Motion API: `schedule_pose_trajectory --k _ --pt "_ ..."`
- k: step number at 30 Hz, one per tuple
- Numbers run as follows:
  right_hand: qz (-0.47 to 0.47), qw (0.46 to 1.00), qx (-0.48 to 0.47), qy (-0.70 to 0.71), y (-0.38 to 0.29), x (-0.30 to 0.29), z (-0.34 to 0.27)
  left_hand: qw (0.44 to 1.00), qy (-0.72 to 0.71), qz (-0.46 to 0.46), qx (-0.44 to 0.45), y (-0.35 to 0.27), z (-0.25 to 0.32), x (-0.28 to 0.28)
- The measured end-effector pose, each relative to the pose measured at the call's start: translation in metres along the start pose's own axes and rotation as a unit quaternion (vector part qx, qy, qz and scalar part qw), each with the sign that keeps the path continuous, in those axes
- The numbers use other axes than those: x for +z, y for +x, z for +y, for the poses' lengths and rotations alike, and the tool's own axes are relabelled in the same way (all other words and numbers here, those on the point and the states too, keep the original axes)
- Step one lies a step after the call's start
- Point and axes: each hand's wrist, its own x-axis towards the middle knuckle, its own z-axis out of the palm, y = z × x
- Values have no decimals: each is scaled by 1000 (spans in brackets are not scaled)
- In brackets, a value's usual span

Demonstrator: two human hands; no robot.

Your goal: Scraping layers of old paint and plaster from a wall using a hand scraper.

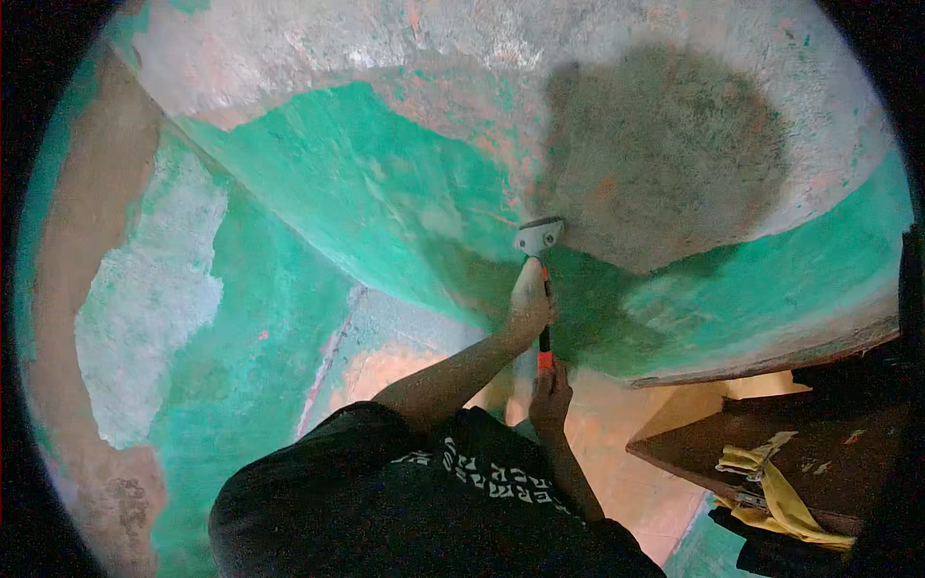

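Observation:
A long-handled scraper (540, 235) with a grey head and a black and red handle rests its blade edge at or close to the wall, where green paint (325, 166) borders a bared grey patch (448, 90). My left hand (531, 303) is closed round the upper handle just below the head. Lower down, my right hand (551, 397) grips the handle near its red band. Whether the blade touches the wall cannot be told. A dark round shadow lies on the wall to the right of the blade.
At the lower right stands a brown wooden surface (694, 441) with a yellow strap (784, 498) and metal fittings on it. Another green wall (260, 347) with a bare pale patch (152, 311) is at the left. An orange-lit tiled surface (621, 469) lies behind my arms.

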Motion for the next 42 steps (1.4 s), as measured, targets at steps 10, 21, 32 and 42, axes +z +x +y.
schedule_pose_trajectory --k 10,21,32,42 --pt "19 997 -45 -51 2 5 6 998 42 -26 -42 0 17 0" --pt "-9 999 -29 38 21 6 -16 984 155 19 83 3 30 -3" --pt "2 993 5 120 23 11 -50 986 129 -68 83 -12 65 19" --pt "34 993 24 112 11 17 -81 979 141 -83 118 -8 76 20"
